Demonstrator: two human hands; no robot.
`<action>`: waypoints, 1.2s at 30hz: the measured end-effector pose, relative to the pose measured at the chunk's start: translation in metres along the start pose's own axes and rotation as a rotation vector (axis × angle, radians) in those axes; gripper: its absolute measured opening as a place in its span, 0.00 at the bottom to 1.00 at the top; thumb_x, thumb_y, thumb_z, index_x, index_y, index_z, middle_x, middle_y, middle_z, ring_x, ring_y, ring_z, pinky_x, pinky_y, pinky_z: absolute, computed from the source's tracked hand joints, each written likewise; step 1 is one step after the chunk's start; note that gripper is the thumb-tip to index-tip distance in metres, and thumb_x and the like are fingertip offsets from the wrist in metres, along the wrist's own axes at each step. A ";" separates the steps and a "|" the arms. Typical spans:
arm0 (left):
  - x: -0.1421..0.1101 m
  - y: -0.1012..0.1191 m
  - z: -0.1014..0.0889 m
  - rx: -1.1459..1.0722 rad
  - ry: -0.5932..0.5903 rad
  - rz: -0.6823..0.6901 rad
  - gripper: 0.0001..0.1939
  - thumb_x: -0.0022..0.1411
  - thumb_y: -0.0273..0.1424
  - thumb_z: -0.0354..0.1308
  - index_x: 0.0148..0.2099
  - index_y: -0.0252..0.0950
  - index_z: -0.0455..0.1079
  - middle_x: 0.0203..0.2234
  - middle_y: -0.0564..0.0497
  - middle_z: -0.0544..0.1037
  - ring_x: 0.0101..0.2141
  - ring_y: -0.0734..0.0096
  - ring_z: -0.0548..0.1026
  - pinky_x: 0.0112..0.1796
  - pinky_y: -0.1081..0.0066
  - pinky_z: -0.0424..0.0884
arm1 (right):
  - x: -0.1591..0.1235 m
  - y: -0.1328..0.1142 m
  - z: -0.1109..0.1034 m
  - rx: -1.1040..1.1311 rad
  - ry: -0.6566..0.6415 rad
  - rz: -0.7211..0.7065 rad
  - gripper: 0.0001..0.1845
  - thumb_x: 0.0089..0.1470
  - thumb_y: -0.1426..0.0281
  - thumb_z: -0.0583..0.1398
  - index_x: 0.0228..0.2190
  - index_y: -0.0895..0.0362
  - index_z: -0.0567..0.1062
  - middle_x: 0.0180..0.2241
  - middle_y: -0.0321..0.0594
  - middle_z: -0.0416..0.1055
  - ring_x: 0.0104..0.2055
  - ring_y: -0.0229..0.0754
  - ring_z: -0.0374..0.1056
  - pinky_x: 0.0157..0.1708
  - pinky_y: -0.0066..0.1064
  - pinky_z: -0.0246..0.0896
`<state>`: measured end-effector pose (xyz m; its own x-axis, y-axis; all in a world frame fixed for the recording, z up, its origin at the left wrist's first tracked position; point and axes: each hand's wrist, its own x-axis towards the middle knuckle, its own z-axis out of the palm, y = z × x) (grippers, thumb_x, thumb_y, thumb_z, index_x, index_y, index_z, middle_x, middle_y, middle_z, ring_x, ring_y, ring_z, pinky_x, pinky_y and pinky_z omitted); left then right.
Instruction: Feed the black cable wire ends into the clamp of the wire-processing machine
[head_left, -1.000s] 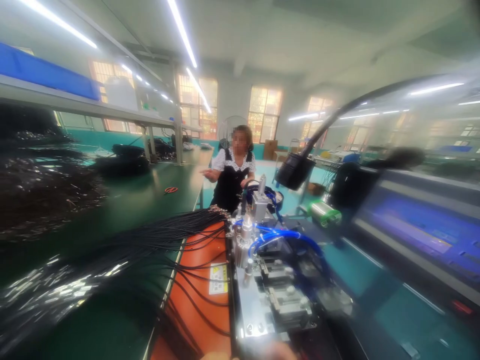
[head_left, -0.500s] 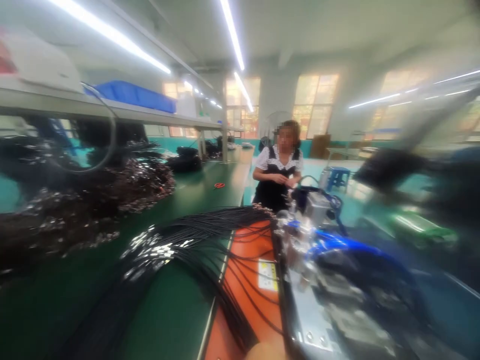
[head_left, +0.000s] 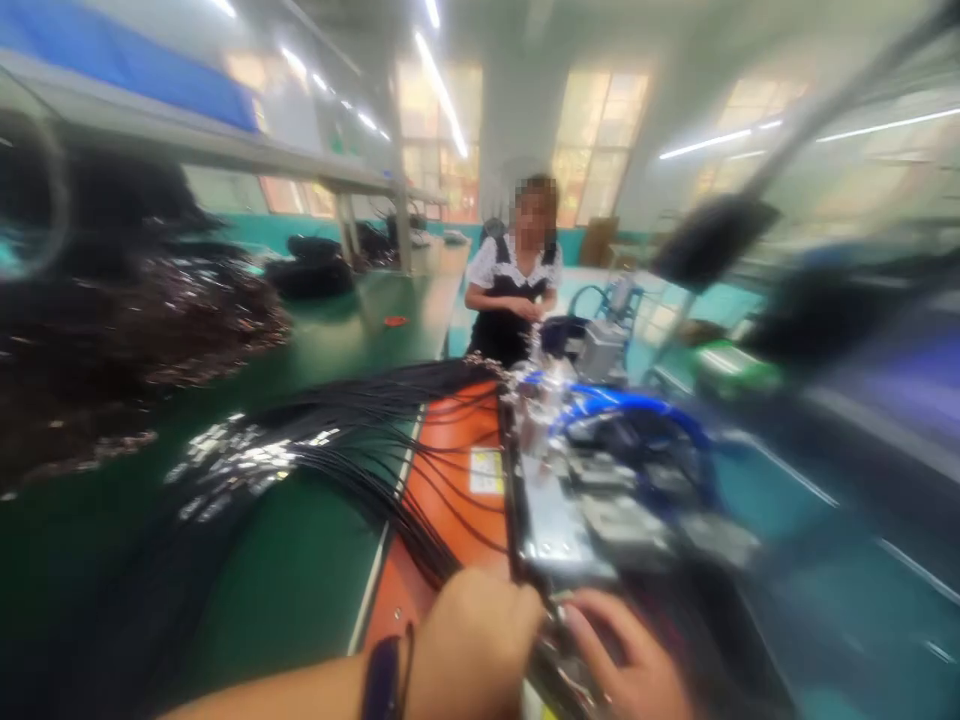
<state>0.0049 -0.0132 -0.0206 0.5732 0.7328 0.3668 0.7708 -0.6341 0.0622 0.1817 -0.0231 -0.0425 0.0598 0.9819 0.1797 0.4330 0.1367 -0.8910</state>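
My left hand [head_left: 480, 630], with a dark band at its wrist, is closed in a fist at the lower middle, where a bunch of black cables [head_left: 420, 540] runs into it. Its fingers are turned away from view. Close beside it, my right hand [head_left: 637, 665] has its thumb and forefinger bent together near a small metallic part; what they pinch is blurred. Both hands are at the near end of a machine [head_left: 555, 510] with metal blocks and a blue hose [head_left: 622, 400]. The cables spread from a larger bundle across an orange panel [head_left: 450, 490].
A green table [head_left: 315, 570] extends along the left, carrying a heap of dark cables with shiny ends [head_left: 180, 330]. Above it is a shelf with a blue bin [head_left: 127, 60]. Another person [head_left: 514, 280] stands beyond the machine, hands together. A small red object [head_left: 395, 321] lies on the table.
The view has tilted down and turned right. My left hand, barely showing at the bottom edge before, is now fully in view, and my right hand has appeared beside it.
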 end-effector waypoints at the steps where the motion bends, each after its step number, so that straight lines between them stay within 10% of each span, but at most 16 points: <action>1: -0.001 -0.001 -0.003 -0.010 -0.011 0.045 0.05 0.58 0.23 0.50 0.32 0.37 0.62 0.22 0.51 0.70 0.23 0.66 0.67 0.23 0.68 0.60 | -0.002 -0.002 0.000 -0.007 0.007 0.011 0.14 0.50 0.57 0.61 0.29 0.54 0.79 0.30 0.43 0.78 0.32 0.48 0.75 0.33 0.33 0.71; 21: 0.000 -0.006 -0.010 -0.103 -0.277 0.110 0.14 0.59 0.22 0.51 0.48 0.37 0.62 0.36 0.50 0.70 0.34 0.64 0.66 0.35 0.63 0.65 | -0.001 -0.010 -0.002 -0.211 -0.127 -0.275 0.08 0.58 0.74 0.55 0.30 0.55 0.73 0.31 0.38 0.72 0.35 0.42 0.66 0.36 0.32 0.60; 29: 0.006 -0.008 -0.007 -0.085 -0.311 0.179 0.18 0.65 0.25 0.47 0.57 0.37 0.58 0.34 0.49 0.69 0.33 0.64 0.65 0.32 0.63 0.65 | -0.001 0.012 -0.010 -0.013 -0.281 0.215 0.12 0.58 0.63 0.54 0.26 0.56 0.68 0.27 0.35 0.67 0.31 0.40 0.63 0.31 0.29 0.58; 36: 0.011 -0.009 -0.004 -0.086 -0.359 0.205 0.20 0.65 0.27 0.48 0.59 0.41 0.57 0.37 0.51 0.68 0.35 0.65 0.65 0.33 0.63 0.64 | 0.003 0.022 -0.009 0.192 -0.310 0.324 0.11 0.56 0.65 0.54 0.25 0.56 0.67 0.25 0.33 0.62 0.30 0.38 0.59 0.30 0.27 0.55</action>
<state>0.0034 -0.0006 -0.0131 0.7843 0.6194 0.0339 0.6135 -0.7827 0.1049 0.1995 -0.0180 -0.0577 -0.1190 0.9667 -0.2264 0.2604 -0.1896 -0.9467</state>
